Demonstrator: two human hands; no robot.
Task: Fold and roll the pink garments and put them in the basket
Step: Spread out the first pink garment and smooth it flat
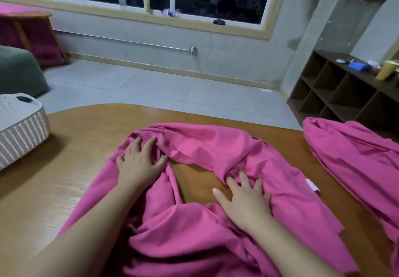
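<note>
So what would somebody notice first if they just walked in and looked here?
Most likely the crumpled bright pink cloth garment spread over the middle of the brown wooden table, with the left hand and right hand lying flat on it. Next, a second pink cloth pile at the table's right edge, and the white ribbed plastic basket at its left edge.

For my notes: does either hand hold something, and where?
Nothing is held. Left hand and right hand lie flat on the garment, fingers spread.
</note>
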